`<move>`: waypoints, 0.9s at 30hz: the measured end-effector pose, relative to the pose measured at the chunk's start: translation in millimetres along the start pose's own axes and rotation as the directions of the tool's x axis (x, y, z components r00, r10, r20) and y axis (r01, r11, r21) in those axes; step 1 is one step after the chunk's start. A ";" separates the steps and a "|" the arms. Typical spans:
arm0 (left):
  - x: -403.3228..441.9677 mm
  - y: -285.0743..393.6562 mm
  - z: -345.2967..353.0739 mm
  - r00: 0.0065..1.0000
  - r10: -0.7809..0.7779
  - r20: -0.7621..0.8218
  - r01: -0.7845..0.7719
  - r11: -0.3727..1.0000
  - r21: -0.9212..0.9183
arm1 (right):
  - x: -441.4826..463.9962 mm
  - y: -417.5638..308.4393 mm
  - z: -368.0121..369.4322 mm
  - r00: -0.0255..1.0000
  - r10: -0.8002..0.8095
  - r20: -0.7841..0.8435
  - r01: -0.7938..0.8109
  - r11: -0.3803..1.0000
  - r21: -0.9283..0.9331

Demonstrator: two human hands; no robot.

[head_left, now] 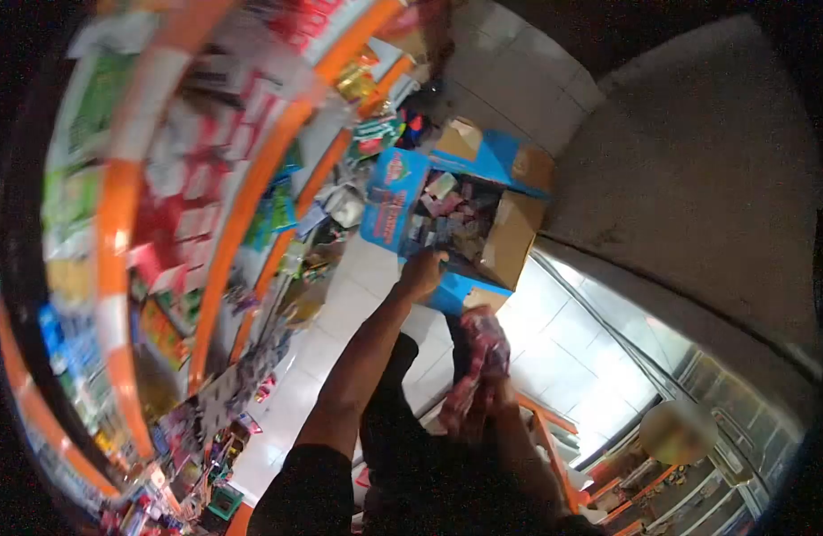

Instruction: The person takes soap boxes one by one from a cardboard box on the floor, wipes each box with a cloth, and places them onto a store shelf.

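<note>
A blue and brown cardboard box (395,201) stands with its flaps spread, and a mix of small packets (456,219) lies inside it. My left hand (422,273) is closed on the box's near edge, its arm stretched forward. Closer to my body, my right hand (496,395) grips a reddish-pink plastic packet (486,344) with a glossy, crinkled surface. The packet partly hides the fingers, and its print is too blurred to read. It is held apart from the box, on the near side.
Orange-edged shelves (251,192) full of packaged goods curve along the left. Loose small items (224,451) crowd the lower left. Pale tiles (554,357) cover the floor. A large brown panel (688,170) stands on the right, with metal racks (688,491) below it.
</note>
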State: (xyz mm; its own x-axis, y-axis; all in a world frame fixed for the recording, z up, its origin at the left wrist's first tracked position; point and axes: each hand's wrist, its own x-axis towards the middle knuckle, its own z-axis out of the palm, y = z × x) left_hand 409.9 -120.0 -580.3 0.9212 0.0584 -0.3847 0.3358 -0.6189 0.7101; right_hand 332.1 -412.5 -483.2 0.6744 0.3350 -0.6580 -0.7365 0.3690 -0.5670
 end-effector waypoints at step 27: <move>-1.7 10.7 -64.2 0.979 -0.184 0.089 0.201 0.790 -0.578 | -38.6 -2.5 19.6 1.000 0.016 0.021 -0.014 0.995 -0.096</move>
State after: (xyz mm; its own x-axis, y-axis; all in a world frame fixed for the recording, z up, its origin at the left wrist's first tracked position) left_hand 424.5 -76.5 -534.2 0.8223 0.1013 -0.5599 0.5647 -0.0243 0.8249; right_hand 308.9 -409.4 -446.7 0.6632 0.3592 -0.6566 -0.7477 0.2788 -0.6027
